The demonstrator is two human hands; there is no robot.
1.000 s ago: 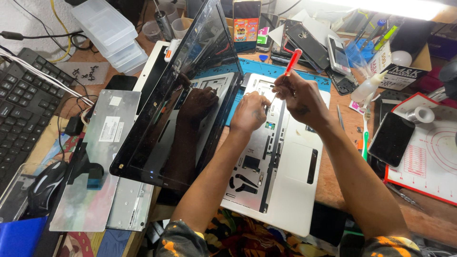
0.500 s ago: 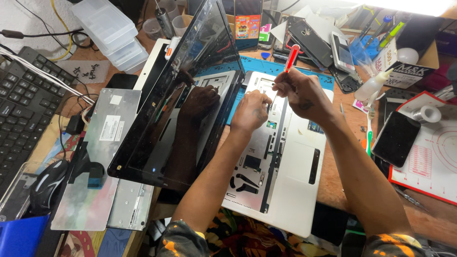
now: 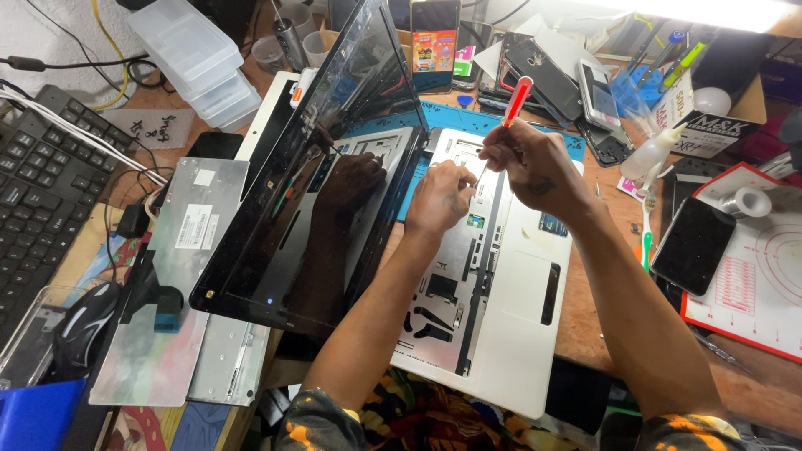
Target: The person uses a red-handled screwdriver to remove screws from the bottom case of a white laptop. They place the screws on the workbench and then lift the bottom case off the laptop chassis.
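Laptop teardown looks maybe halfway, judging by what's lying around. Nearest the person, the white plastic laptop base (image 3: 510,334) sits flat on the wooden table (image 3: 601,317) with its keyboard already out, so the bare grey metal tray with its cutouts is showing. The glossy black screen lid (image 3: 309,192) is hinged up and leaning off to the left, so the display isn't detached yet. Further left, the pulled silver keyboard panel (image 3: 180,276) lies face down.

Up at the far end of the base, the left hand (image 3: 440,199) is curled with fingertips pinching or steadying something tiny on the tray; can't tell exactly what. The right hand (image 3: 535,167) is closed around a red-handled screwdriver (image 3: 515,98), tip angled down at the top edge of the tray. Seems like screws are what's left before the palmrest cover lifts.
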